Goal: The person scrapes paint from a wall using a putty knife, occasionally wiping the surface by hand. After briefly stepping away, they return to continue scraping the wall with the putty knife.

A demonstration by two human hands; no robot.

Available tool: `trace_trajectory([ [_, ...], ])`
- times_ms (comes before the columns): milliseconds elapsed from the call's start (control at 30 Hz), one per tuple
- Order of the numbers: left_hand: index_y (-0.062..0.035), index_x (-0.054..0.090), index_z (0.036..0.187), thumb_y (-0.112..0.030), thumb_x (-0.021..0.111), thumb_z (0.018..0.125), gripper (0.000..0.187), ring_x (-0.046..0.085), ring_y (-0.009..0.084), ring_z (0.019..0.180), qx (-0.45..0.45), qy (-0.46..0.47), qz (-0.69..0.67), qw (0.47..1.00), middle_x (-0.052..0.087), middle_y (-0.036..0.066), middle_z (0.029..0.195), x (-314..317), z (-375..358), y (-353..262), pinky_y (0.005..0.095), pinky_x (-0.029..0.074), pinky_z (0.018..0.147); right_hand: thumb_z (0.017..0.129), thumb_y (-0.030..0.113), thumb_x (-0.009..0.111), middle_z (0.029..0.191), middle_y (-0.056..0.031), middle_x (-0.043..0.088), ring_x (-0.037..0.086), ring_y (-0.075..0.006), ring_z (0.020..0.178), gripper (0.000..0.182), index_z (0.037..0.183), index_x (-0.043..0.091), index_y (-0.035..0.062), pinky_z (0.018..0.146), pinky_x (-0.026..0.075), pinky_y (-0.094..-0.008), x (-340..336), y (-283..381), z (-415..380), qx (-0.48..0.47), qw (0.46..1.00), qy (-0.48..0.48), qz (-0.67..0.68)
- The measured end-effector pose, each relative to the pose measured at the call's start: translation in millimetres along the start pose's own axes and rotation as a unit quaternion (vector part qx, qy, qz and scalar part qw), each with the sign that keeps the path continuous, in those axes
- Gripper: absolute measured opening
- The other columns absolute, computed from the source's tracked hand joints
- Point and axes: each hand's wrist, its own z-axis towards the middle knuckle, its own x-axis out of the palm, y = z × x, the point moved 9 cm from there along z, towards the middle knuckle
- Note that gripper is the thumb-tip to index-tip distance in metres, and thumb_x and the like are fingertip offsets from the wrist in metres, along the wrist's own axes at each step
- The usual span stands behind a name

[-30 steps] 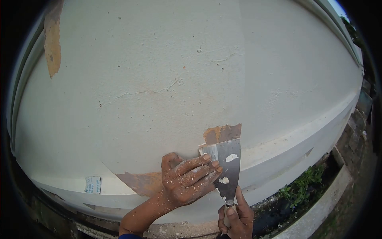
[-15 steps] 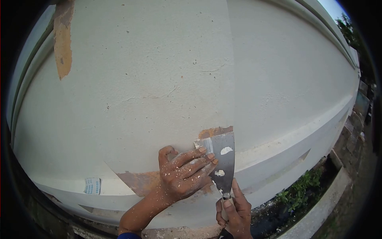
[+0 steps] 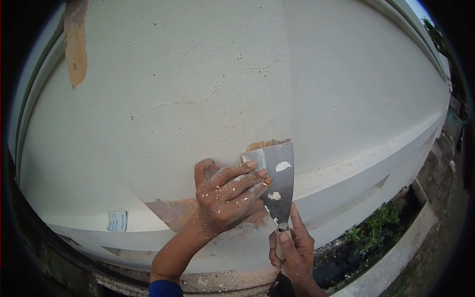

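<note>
My right hand grips the handle of a wide scraper, its metal blade pointing up and lying against the painted wall. White paint flecks stick to the blade. The fingers of my left hand lie stretched and spread across the blade's left side, pressing on it without gripping. Dust and paint chips cover this hand. Just above the blade edge shows a bare brown patch. Another scraped brown area lies left of my left wrist, partly hidden behind the hand.
A long bare strip marks the wall at upper left. A small printed paper rests on the ledge at lower left. Fine cracks run across the paint. Green plants grow in a trough below right, beside a concrete edge.
The view has tilted, so the wall sits higher in it. The scraper and both hands have moved slightly up along the wall; the bare strip above the blade looks narrower.
</note>
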Motion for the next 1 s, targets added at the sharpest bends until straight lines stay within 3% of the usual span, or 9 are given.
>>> trace_trajectory([
  [100, -0.024, 0.072, 0.088, -0.038, 0.076, 0.067, 0.026, 0.063, 0.011, 0.1, -0.014, -0.007, -0.025, 1.0, 0.071, -0.009, 0.099, 5, -6, -2, 0.0429, 0.03, 0.083, 0.098, 0.017, 0.045, 0.074, -0.0091, 0.054, 0.044, -0.007, 0.042, 0.061, 0.147, 0.015, -0.0011, 0.037, 0.036, -0.0225, -1, -2, -6, -0.002, 1.0, -0.008, -0.007],
  [200, -0.0238, 0.072, 0.088, -0.033, 0.078, 0.067, 0.025, 0.063, 0.0109, 0.101, -0.005, 0.019, -0.033, 0.999, 0.071, -0.009, 0.099, 7, -9, -5, 0.0432, 0.031, 0.082, 0.099, 0.01, 0.043, 0.08, -0.0094, 0.055, 0.045, -0.0058, 0.05, 0.059, 0.148, 0.011, -0.0013, 0.042, 0.038, -0.0212, -2, -2, -12, 0.007, 1.0, 0.002, 0.012],
  [333, -0.0255, 0.071, 0.089, -0.029, 0.08, 0.068, 0.023, 0.062, 0.0097, 0.104, -0.022, -0.007, 0.018, 1.0, 0.071, -0.008, 0.098, -2, 6, 2, 0.0442, 0.032, 0.083, 0.099, 0.012, 0.044, 0.08, -0.0087, 0.055, 0.045, -0.0056, 0.051, 0.06, 0.148, 0.012, -0.002, 0.042, 0.038, -0.021, 5, 12, 4, -0.016, 1.0, 0.016, 0.001],
  [467, -0.0242, 0.072, 0.089, -0.027, 0.08, 0.064, 0.027, 0.063, 0.0108, 0.103, -0.002, 0.046, -0.028, 0.999, 0.071, -0.009, 0.1, 11, -14, -4, 0.0442, 0.031, 0.083, 0.099, 0.013, 0.046, 0.079, -0.0075, 0.054, 0.045, -0.0055, 0.051, 0.061, 0.147, 0.013, -0.0022, 0.042, 0.038, -0.0211, 3, 0, -9, -0.003, 1.0, -0.001, 0.011],
  [567, -0.025, 0.072, 0.089, -0.028, 0.08, 0.065, 0.026, 0.063, 0.0106, 0.102, -0.018, -0.009, 0.032, 0.999, 0.071, -0.009, 0.101, -3, 6, 5, 0.0441, 0.032, 0.085, 0.098, 0.013, 0.046, 0.078, -0.0069, 0.054, 0.046, -0.0054, 0.051, 0.061, 0.147, 0.014, -0.0021, 0.042, 0.038, -0.021, 9, 9, 5, -0.012, 1.0, 0.008, -0.003],
  [700, -0.0224, 0.072, 0.091, -0.027, 0.08, 0.064, 0.029, 0.061, 0.0116, 0.106, -0.026, 0.022, -0.034, 0.999, 0.07, -0.008, 0.107, 11, -15, -3, 0.0437, 0.033, 0.087, 0.098, 0.014, 0.047, 0.079, -0.006, 0.055, 0.045, -0.0048, 0.051, 0.059, 0.147, 0.017, -0.0006, 0.042, 0.038, -0.0206, -2, -4, -10, -0.002, 1.0, 0.001, 0.005],
  [800, -0.0168, 0.07, 0.099, -0.013, 0.078, 0.063, 0.036, 0.056, 0.0207, 0.117, -0.026, 0.008, -0.01, 1.0, 0.068, 0.001, 0.112, 10, -23, -1, 0.0454, 0.033, 0.098, 0.098, 0.015, 0.048, 0.079, -0.0056, 0.055, 0.044, -0.0044, 0.05, 0.06, 0.148, 0.018, 0.0004, 0.042, 0.037, -0.0202, 3, -3, 9, -0.036, 0.999, 0.011, -0.027],
  [900, -0.0151, 0.059, 0.121, -0.015, 0.071, 0.069, 0.054, 0.038, 0.0287, 0.134, -0.003, -0.016, 0.101, 0.995, 0.05, 0.008, 0.138, -18, -23, 9, 0.0513, 0.021, 0.111, 0.098, 0.015, 0.048, 0.079, -0.0048, 0.055, 0.043, -0.0039, 0.05, 0.06, 0.147, 0.018, -0.0001, 0.042, 0.037, -0.02, 12, 28, 14, -0.123, 0.99, 0.005, -0.065],
  [1000, -0.0153, 0.047, 0.135, -0.025, 0.069, 0.072, 0.068, 0.021, 0.0337, 0.141, -0.148, -0.009, 0.132, 0.98, 0.029, 0.01, 0.151, -35, -9, 29, 0.0528, 0.012, 0.115, 0.097, 0.011, 0.048, 0.079, -0.0036, 0.055, 0.042, -0.0029, 0.051, 0.058, 0.147, 0.021, -0.0001, 0.043, 0.038, -0.0199, -15, 27, -28, -0.122, 0.989, -0.049, -0.071],
])
